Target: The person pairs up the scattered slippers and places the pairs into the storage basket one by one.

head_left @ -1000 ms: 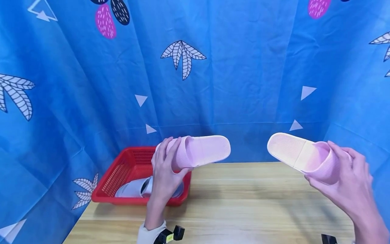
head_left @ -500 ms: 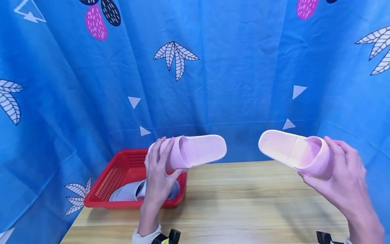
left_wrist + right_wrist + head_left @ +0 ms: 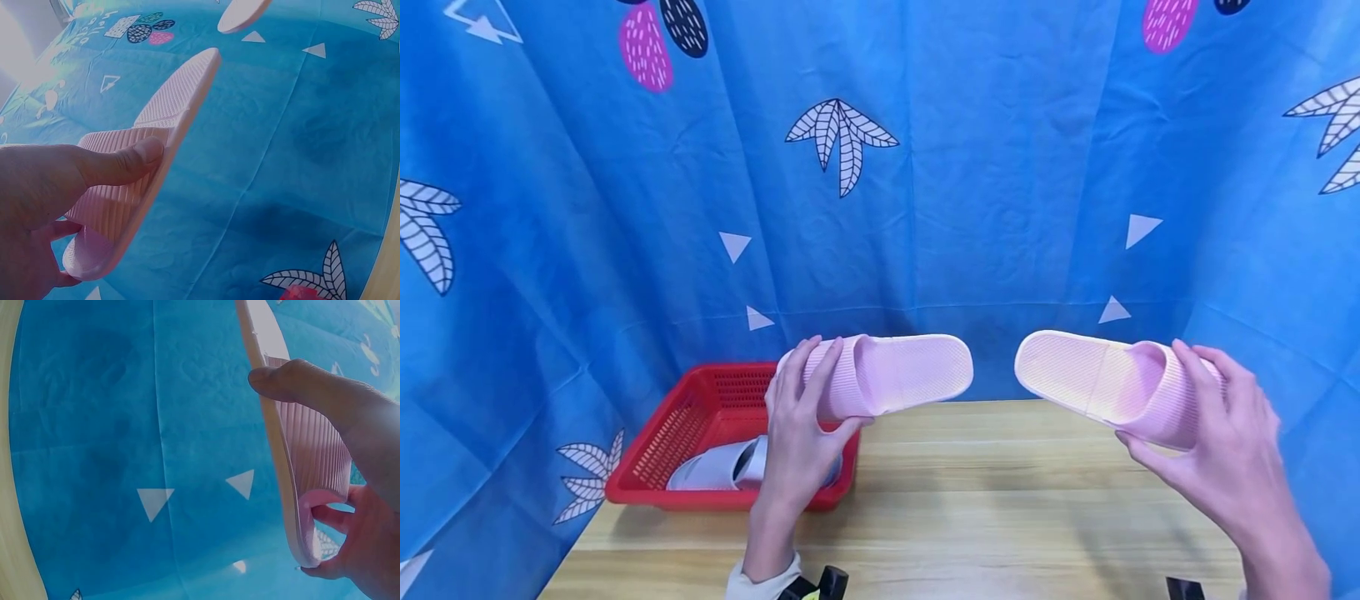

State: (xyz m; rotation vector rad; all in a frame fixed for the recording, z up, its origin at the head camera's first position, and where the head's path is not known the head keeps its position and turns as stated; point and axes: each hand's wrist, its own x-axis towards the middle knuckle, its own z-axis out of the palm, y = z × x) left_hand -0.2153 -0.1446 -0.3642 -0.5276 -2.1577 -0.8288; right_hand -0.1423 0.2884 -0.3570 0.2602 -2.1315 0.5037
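Note:
Two pink slide slippers with ribbed straps are held up above the table, heels pointing toward each other with a gap between. My left hand (image 3: 802, 425) grips the left slipper (image 3: 913, 375) around its strap and toe end. In the left wrist view the thumb presses on the ribbed strap (image 3: 115, 194). The right slipper (image 3: 1075, 371) is held by my right hand (image 3: 1225, 442) in the same way, its insole facing the head camera. Seen from the right wrist, that thumb lies across the edge of the sole (image 3: 281, 450), with fingers at the toe opening.
A red plastic basket (image 3: 658, 446) stands at the left of the wooden table (image 3: 970, 517), behind my left hand. Inside it lies a grey slipper (image 3: 711, 468), partly hidden by the hand. A blue patterned curtain (image 3: 985, 167) surrounds the table's back and sides.
The right hand has moved left with its slipper, narrowing the gap between the two heels. The left hand keeps its hold with little movement. The head view has shifted slightly.

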